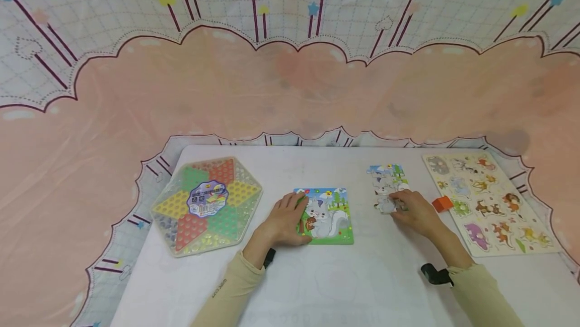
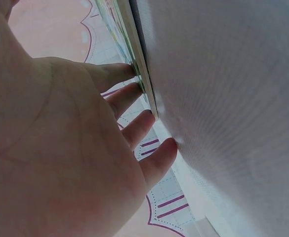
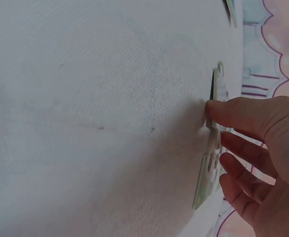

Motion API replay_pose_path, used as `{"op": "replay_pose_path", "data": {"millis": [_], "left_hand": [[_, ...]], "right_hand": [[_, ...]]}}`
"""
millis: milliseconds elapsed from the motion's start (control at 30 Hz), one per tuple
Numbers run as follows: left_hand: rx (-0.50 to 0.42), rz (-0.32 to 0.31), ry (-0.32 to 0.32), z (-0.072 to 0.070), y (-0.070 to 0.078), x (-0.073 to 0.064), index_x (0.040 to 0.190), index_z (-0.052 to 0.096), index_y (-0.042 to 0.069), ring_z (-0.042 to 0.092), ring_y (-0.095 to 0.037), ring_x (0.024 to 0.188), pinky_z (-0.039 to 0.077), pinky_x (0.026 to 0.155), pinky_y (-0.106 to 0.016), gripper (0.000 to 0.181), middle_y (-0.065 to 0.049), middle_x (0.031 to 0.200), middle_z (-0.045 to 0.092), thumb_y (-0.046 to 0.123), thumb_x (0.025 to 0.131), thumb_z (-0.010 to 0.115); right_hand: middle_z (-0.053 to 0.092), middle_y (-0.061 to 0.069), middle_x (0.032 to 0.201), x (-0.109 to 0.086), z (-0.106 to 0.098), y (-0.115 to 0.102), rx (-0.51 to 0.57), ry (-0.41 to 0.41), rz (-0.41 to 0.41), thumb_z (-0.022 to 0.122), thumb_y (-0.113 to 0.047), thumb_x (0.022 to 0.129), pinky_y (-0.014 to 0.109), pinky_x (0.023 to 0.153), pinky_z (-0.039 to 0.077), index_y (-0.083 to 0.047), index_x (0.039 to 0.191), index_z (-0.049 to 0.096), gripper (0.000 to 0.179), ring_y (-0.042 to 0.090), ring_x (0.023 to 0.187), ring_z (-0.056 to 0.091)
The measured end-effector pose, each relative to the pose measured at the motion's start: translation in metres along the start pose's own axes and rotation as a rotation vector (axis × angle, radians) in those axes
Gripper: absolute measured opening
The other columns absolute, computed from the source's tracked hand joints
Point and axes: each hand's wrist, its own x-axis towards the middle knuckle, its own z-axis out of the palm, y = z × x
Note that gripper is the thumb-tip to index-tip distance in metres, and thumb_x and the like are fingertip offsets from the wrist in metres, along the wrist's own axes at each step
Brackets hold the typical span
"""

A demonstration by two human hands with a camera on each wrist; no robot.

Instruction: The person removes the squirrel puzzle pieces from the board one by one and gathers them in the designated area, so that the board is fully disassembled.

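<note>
A square squirrel puzzle board (image 1: 333, 221) lies on the white table, and my left hand (image 1: 287, 219) rests on its left side with the fingers spread. In the left wrist view those fingers touch the thin edge of the board (image 2: 137, 54). To the right is a small group of joined puzzle pieces (image 1: 382, 186) with a grey squirrel picture. My right hand (image 1: 414, 211) is at the lower right of this group, thumb and fingers pinching a puzzle piece (image 3: 214, 123) there. The hand partly hides that piece.
A hexagonal Chinese checkers set (image 1: 235, 196) with a round label lies on the left. On the right lie an orange-red block (image 1: 442, 203) and a wooden animal puzzle board (image 1: 491, 203). A patterned cloth (image 1: 290, 90) hangs behind the table (image 1: 317, 287).
</note>
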Motion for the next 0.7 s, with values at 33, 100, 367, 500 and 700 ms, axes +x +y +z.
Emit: {"op": "replay_pose_path", "data": {"millis": [33, 100, 367, 500, 700], "left_hand": [[-0.001, 0.0, 0.001, -0.0002, 0.0, -0.0004, 0.154, 0.029, 0.006, 0.017, -0.034, 0.146, 0.023, 0.115, -0.05, 0.095, -0.012, 0.159, 0.023, 0.052, 0.082, 0.068], [-0.006, 0.003, 0.005, -0.0003, -0.0001, -0.001, 0.154, 0.029, 0.006, 0.018, -0.034, 0.146, 0.023, 0.115, -0.05, 0.095, -0.012, 0.158, 0.024, 0.051, 0.082, 0.069], [0.003, 0.008, 0.003, -0.0003, 0.0004, -0.0025, 0.154, 0.029, 0.006, 0.018, -0.035, 0.146, 0.023, 0.116, -0.05, 0.094, -0.013, 0.158, 0.024, 0.052, 0.082, 0.068], [-0.003, 0.005, 0.004, -0.0009, 0.0007, -0.0027, 0.155, 0.028, 0.005, 0.017, -0.035, 0.146, 0.022, 0.116, -0.05, 0.095, -0.013, 0.159, 0.024, 0.052, 0.082, 0.068], [-0.008, 0.004, -0.001, -0.0018, 0.001, -0.0016, 0.155, 0.027, 0.005, 0.017, -0.035, 0.147, 0.022, 0.116, -0.05, 0.095, -0.013, 0.159, 0.022, 0.051, 0.083, 0.068]], "right_hand": [[0.063, 0.022, 0.117, 0.0004, 0.0001, -0.0004, 0.001, -0.002, 0.0, 0.077, -0.008, 0.081, 0.055, 0.087, 0.046, 0.007, 0.121, 0.063, 0.044, 0.041, 0.105, 0.056], [0.063, 0.022, 0.117, 0.001, 0.0005, -0.0014, 0.006, -0.004, 0.002, 0.076, -0.008, 0.081, 0.056, 0.088, 0.046, 0.006, 0.121, 0.063, 0.044, 0.041, 0.106, 0.056], [0.063, 0.022, 0.117, 0.0017, 0.0028, -0.002, 0.04, -0.015, 0.03, 0.077, -0.009, 0.081, 0.056, 0.089, 0.046, 0.005, 0.121, 0.064, 0.044, 0.041, 0.106, 0.057], [0.063, 0.023, 0.116, 0.001, 0.0026, 0.0, 0.052, -0.017, 0.034, 0.077, -0.01, 0.082, 0.056, 0.089, 0.046, 0.006, 0.122, 0.063, 0.045, 0.04, 0.105, 0.057], [0.063, 0.021, 0.113, 0.0015, 0.0014, 0.0018, 0.051, -0.016, 0.034, 0.078, -0.01, 0.081, 0.055, 0.086, 0.047, 0.005, 0.122, 0.062, 0.046, 0.039, 0.103, 0.057]]}}
